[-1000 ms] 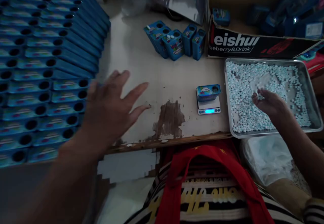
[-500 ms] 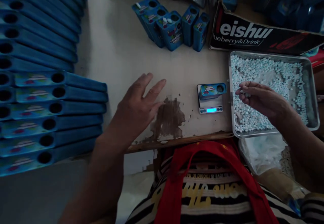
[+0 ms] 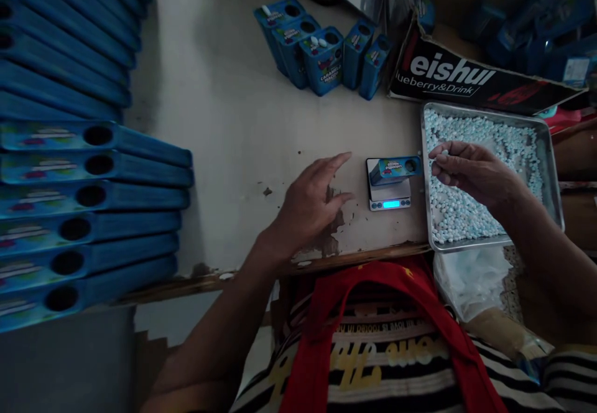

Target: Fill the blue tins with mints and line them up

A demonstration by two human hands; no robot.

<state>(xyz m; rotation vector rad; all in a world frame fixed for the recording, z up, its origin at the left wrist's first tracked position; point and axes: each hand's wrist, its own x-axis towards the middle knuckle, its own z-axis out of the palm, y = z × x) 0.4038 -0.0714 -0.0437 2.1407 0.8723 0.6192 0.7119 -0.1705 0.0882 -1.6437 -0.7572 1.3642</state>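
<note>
A small digital scale (image 3: 390, 193) with a lit blue display carries one blue candy box (image 3: 396, 169), whose dark round hole faces up at its right end. My left hand (image 3: 313, 198) hovers over the table to the left of the scale, thumb and fingers apart, holding nothing. Just right of the box, my right hand (image 3: 471, 167) pinches a few pale candies (image 3: 444, 152) at its fingertips. It is above the left part of a metal tray (image 3: 557, 195) spread with white and light blue candies (image 3: 466, 220).
Long rows of blue boxes (image 3: 140, 167) line the left side. Several more boxes (image 3: 321, 61) stand at the back, some with candies on top. A black printed carton (image 3: 448, 77) holding blue boxes is behind the tray. Bare worn patches mark the table (image 3: 224, 120).
My left hand has moved right, closer to the scale. My right hand has shifted slightly left toward the box, still pinching candies. The view has shifted a little.
</note>
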